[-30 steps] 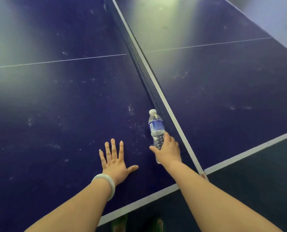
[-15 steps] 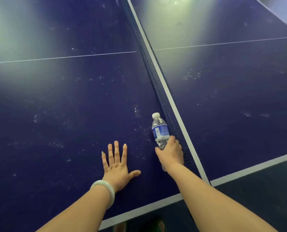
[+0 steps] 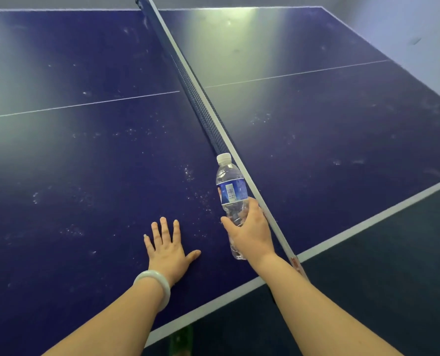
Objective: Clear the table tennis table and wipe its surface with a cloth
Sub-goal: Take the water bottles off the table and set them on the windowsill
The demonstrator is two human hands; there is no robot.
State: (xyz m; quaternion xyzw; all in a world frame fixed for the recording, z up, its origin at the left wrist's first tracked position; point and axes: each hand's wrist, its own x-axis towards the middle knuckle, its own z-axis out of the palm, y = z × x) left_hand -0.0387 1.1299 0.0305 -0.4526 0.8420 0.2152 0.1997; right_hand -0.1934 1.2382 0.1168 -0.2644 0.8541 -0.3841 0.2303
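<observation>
Head view: the right hand (image 3: 251, 231) wraps its fingers round the lower half of the water bottle (image 3: 231, 187), just beside the net (image 3: 198, 98) — a snag there could loosen the hold. The left hand (image 3: 168, 249) lies flat, fingers spread, on the dusty table (image 3: 59, 188).

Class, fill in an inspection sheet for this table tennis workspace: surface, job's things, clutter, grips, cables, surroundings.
Surface: dark blue table with white lines, pale smudges and specks; net across the middle.
Job's things: clear water bottle, white cap, blue label, beside the net; no cloth seen.
Clutter: nothing seen.
Grips: right hand holds the bottle's lower half; left hand rests flat on the table, fingers spread, pale bracelet on the wrist.
Cables: nothing seen.
Surroundings: pale wall beyond the far edge; dark floor alongside.
</observation>
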